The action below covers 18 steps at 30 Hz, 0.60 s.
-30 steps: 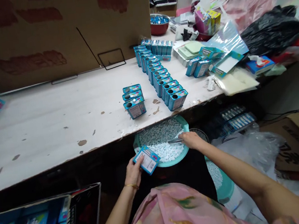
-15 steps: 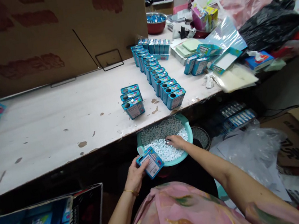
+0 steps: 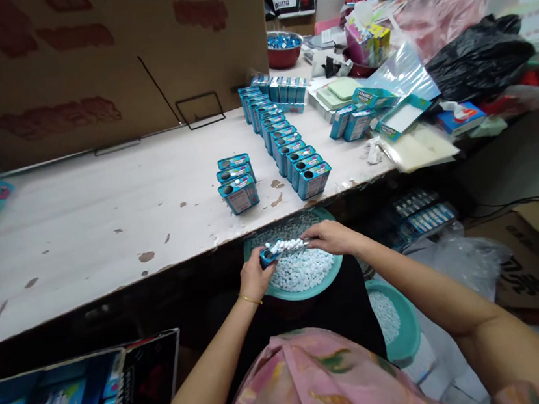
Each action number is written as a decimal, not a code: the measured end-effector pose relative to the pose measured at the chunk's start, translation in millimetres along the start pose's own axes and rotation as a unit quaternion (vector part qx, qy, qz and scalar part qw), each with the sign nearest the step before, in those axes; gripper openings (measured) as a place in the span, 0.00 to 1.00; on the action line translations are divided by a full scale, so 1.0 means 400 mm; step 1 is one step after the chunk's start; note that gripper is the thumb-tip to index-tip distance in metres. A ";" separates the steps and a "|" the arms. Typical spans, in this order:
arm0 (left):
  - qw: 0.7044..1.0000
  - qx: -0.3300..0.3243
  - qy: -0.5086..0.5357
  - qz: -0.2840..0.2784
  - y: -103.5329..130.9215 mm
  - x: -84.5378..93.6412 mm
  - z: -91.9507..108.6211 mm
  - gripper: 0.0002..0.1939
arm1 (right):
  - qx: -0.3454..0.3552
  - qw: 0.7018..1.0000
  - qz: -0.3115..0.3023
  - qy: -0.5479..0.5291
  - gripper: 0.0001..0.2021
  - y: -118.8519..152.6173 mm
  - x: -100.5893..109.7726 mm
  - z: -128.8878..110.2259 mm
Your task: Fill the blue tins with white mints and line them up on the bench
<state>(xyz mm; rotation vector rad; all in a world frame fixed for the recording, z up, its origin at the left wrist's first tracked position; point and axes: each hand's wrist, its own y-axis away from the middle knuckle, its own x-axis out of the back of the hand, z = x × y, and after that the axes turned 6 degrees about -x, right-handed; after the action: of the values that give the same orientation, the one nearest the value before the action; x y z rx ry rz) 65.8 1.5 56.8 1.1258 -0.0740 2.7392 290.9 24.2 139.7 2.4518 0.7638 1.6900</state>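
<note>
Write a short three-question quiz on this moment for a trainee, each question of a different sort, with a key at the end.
1. Which hand grips a blue box?
2. True or false: a heap of white pellets shows between the left hand and the right hand.
3. How many boxes stand in the small group just left of the long row?

Key:
1. Left.
2. True.
3. Three.

Held tin [image 3: 267,257], glossy, prob. metal
</note>
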 end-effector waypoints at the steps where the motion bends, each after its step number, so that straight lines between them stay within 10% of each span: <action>1: 1.000 -0.005 -0.013 -0.008 -0.005 -0.010 0.006 0.19 | -0.007 0.999 -0.013 0.051 0.15 0.001 0.014 -0.021; 11: 0.999 -0.043 -0.021 -0.018 -0.012 -0.046 0.007 0.16 | 0.027 0.969 -0.007 0.244 0.13 0.009 0.048 -0.170; 18: 0.991 -0.004 0.117 0.063 0.018 -0.005 -0.052 0.19 | -0.066 0.972 -0.005 0.224 0.14 0.030 -0.013 0.021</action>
<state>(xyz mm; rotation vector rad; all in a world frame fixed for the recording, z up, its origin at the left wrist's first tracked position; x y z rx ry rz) 51.3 -3.3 40.7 0.8155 -0.1294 2.9584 301.3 13.4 135.6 1.9968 0.6675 2.2437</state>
